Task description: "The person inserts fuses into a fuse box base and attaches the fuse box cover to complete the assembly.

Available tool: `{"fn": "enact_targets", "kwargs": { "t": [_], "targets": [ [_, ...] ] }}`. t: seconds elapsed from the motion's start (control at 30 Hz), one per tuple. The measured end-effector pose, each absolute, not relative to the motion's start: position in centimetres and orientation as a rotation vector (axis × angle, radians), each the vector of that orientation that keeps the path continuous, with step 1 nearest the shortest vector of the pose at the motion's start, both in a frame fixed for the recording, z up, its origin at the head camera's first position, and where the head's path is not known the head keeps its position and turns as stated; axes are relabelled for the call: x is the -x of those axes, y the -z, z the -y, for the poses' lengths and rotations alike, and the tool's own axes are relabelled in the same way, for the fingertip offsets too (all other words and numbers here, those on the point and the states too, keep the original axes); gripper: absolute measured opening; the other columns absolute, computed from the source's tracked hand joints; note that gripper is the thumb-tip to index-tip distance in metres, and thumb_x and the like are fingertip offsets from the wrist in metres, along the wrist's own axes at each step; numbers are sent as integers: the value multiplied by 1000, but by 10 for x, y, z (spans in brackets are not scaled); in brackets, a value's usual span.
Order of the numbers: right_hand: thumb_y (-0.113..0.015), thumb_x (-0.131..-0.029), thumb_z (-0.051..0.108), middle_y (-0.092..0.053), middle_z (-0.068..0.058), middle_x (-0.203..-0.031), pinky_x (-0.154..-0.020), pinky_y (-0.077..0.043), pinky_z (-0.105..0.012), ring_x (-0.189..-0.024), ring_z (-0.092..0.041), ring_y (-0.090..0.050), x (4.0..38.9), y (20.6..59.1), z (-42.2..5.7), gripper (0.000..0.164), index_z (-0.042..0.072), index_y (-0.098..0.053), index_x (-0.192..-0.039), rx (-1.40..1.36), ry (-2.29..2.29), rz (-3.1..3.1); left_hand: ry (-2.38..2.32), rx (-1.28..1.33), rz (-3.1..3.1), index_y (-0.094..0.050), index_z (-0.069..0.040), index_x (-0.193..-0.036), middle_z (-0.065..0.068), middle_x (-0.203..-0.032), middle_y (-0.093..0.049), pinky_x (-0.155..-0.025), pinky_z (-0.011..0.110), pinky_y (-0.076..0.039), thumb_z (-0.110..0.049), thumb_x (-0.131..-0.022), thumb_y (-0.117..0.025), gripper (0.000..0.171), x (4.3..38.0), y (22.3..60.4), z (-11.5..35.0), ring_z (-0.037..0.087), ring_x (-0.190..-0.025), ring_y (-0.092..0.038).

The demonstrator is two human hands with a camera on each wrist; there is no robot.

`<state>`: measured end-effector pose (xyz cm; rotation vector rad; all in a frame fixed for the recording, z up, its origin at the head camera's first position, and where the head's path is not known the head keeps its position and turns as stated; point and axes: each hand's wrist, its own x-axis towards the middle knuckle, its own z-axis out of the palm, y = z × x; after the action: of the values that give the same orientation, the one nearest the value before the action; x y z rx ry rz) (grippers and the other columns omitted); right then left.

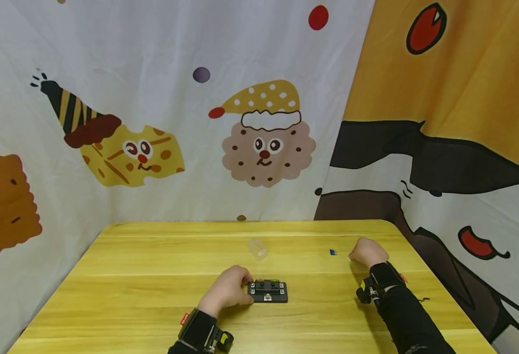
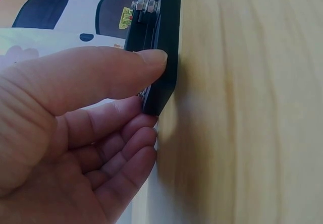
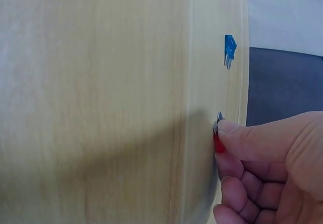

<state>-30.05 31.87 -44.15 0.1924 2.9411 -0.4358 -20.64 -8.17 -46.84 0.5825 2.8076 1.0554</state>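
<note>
A black fuse block point(image 1: 267, 293) with metal screw terminals lies on the table in front of me. My left hand point(image 1: 229, 290) grips its left end, thumb point(image 2: 151, 62) along the near edge and fingers at the far side. A small yellow fuse point(image 2: 125, 18) shows on the block in the left wrist view. Over at the right, my right hand point(image 1: 369, 252) pinches a red blade fuse point(image 3: 218, 144) between thumb and fingers, its metal prongs sticking out. A blue blade fuse point(image 3: 230, 45) lies on the table just left of that hand in the head view.
A clear plastic box point(image 1: 258, 249) stands toward the back of the wooden table point(image 1: 153, 265), behind the block. A printed cloth point(image 1: 153, 59) hangs behind the table and down its right side. Each wrist wears a black strap with a small camera.
</note>
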Motion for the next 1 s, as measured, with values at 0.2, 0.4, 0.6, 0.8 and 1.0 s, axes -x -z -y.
{"fn": "enact_targets", "kwargs": {
  "t": [0.2,0.4,0.6,0.8,1.0],
  "targets": [
    [-73,-88,20,-56,-6,-76,-62,-34,-37,-67,-22,-46,299,441,-318,20,1,-74,-95,-186,426,-2938,-1053,-582,-2812,-68,-4,-95,1,-90,-57,-75,38,-47,-11,-63,-88,39,206,470,82,16,-80,-52],
    [-73,-87,18,-67,-9,-85,-62,-36,-35,-68,-22,-48,300,441,-319,20,1,-76,-97,-139,435,-2941,-1053,-607,-2809,-69,-3,-96,2,-91,-59,-76,38,-48,-11,-63,-89,39,207,469,82,17,-81,-53],
    [-74,-86,15,-69,-9,-85,-62,-41,-34,-68,-20,-53,297,442,-324,12,4,-77,-89,-39,472,-2957,-1045,-621,-2815,-69,-3,-96,2,-91,-59,-76,38,-48,-10,-63,-89,39,208,468,83,17,-81,-53],
    [-74,-86,17,-45,3,-62,-54,-29,-30,-56,-16,-38,291,442,-326,26,11,-60,-65,6,583,-2972,-1035,-628,-2836,-69,-3,-96,1,-90,-58,-76,37,-48,-12,-63,-89,39,207,469,83,16,-80,-52],
    [-74,-87,19,-60,-2,-79,-61,-39,-35,-67,-21,-51,282,436,-318,14,9,-64,-82,71,584,-3040,-1037,-639,-2840,-68,-3,-96,1,-90,-57,-75,37,-48,-11,-63,-89,39,207,469,83,16,-80,-52]
  ]
}}
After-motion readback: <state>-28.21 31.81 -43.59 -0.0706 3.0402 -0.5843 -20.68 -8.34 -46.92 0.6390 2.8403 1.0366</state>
